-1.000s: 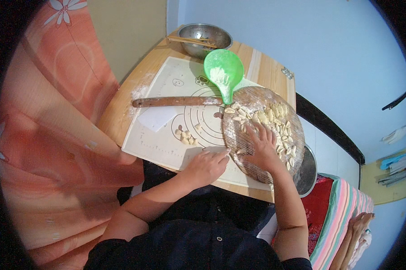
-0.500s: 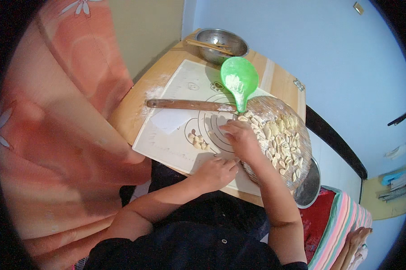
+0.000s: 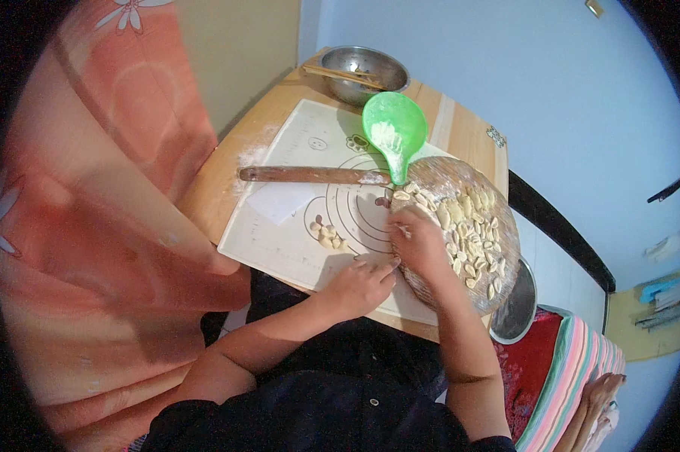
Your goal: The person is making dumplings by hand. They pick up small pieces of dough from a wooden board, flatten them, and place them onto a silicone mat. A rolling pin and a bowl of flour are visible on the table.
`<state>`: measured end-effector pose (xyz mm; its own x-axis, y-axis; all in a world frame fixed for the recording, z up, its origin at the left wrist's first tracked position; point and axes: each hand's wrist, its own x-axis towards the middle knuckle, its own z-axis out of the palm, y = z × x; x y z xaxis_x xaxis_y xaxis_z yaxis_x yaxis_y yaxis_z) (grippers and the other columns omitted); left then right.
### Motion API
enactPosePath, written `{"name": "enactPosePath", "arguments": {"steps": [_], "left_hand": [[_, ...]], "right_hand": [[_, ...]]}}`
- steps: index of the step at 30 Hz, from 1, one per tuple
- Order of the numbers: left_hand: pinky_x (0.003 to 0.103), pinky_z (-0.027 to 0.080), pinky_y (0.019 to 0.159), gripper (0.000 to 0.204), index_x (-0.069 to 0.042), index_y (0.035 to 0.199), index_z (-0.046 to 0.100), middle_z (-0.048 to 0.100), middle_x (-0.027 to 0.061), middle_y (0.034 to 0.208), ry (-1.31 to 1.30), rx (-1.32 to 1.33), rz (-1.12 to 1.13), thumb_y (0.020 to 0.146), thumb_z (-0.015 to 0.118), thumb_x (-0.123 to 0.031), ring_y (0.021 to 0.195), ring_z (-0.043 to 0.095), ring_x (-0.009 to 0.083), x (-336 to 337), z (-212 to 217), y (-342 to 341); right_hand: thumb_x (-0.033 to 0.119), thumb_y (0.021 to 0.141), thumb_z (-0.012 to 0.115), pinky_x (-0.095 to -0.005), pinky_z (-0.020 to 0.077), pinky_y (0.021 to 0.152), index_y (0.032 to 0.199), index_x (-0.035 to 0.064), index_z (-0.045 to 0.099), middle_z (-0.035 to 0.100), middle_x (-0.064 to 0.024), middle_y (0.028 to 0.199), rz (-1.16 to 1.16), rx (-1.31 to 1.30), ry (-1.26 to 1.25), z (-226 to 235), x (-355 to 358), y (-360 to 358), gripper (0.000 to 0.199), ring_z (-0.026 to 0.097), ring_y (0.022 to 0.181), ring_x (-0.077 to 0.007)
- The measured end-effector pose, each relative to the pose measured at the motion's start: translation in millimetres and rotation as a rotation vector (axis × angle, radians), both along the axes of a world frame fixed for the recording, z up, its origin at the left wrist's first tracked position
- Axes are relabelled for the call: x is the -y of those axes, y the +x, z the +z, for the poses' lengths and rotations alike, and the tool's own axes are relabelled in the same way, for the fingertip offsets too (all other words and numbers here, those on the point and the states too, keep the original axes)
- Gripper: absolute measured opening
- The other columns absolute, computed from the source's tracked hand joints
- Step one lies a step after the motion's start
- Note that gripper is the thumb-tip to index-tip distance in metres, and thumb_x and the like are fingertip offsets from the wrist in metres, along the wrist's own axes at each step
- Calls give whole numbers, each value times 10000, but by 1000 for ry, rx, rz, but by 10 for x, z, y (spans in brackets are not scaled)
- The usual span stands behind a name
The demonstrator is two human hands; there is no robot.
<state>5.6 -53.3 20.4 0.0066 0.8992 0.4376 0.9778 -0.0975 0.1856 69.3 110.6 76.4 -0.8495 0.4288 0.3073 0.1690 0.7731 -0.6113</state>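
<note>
My right hand is over the left edge of a round, plastic-covered board, its fingers curled downward; whatever is under them is hidden. Many small curled dough pieces lie spread over that board. Close by on the left, my left hand rests low at the front of a white printed mat, fingers bent together, and I cannot make out what they hold, if anything. A small cluster of plain dough lumps sits on the mat, left of both hands.
Across the mat lies a wooden rolling pin, with white paper beside it. A green scoop with flour stands beyond the board. At the far table edge is a steel bowl with chopsticks. An orange curtain hangs left.
My right hand has moved slightly right and nearer, from over the mat to the board's edge, its fingers more curled. My left hand stays almost in place. The whole view has shifted slightly.
</note>
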Motion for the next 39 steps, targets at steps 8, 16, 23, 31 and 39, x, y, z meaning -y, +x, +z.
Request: {"name": "enactPosePath", "arguments": {"steps": [8,16,23,31,39], "left_hand": [[433,547,822,221,-37,1056,651,624,135,1281,-15,112,12,879,608,-162,915,690,271,-14,-36,-6],[427,543,812,226,-40,1060,649,621,123,1285,-27,108,19,869,628,-160,901,689,268,-13,5,0],[377,534,804,132,-24,914,619,667,158,1156,57,51,6,863,579,-139,840,689,231,-22,78,12],[380,538,799,155,-8,940,625,662,168,1174,57,68,-1,864,584,-137,837,687,235,-13,60,27],[402,539,804,164,-18,972,636,653,155,1209,32,75,13,861,598,-132,858,688,251,1,92,8]], "right_hand": [[122,887,649,-387,545,722,1020,79,724,710,-150,931,-234,124,-80,30,-351,1010,159,696,800,-310],[126,786,729,-426,494,829,901,87,744,686,-123,988,-108,289,72,-49,-236,953,122,627,985,-345],[242,625,891,-566,248,1119,1510,216,379,291,-175,1540,-151,403,339,-39,-429,767,1022,273,1406,-444],[474,467,949,-616,106,1177,1587,270,125,100,-229,1620,-81,759,259,-12,-803,376,1405,74,1495,-454],[339,579,917,-581,144,1165,1531,236,347,231,-173,1580,-307,443,327,-40,-712,448,1115,174,1473,-407]]}}
